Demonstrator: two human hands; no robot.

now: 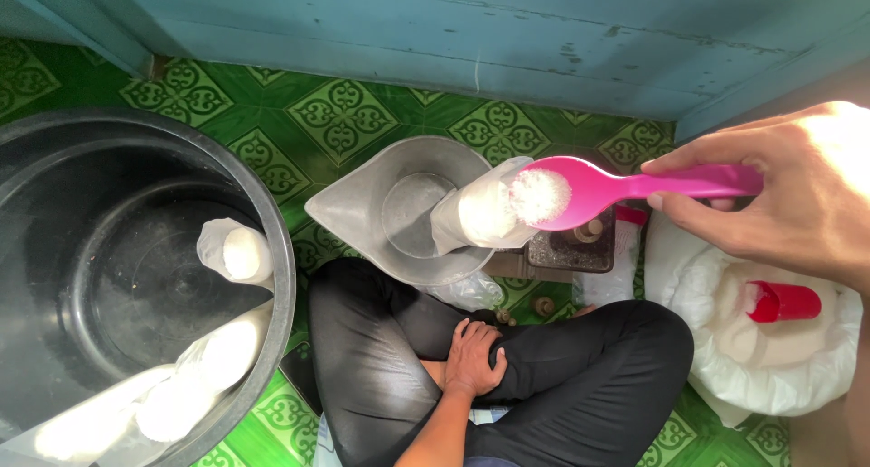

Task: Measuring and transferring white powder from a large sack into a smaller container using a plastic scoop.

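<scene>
Over the metal bowl's rim (362,182) | right hand (797,195) fingers closed on pink spoon (625,188) | left hand (473,358) resting open on knee.

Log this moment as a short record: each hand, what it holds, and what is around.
right hand: grips the pink spoon by its handle, bowl heaped with white grains
under spoon: small clear bag, open, standing in a grey metal scale pan
left hand: rests on a crossed leg, holds nothing
black tub: filled bags inside
white sack: white grains, red cup
floor: green patterned
</scene>
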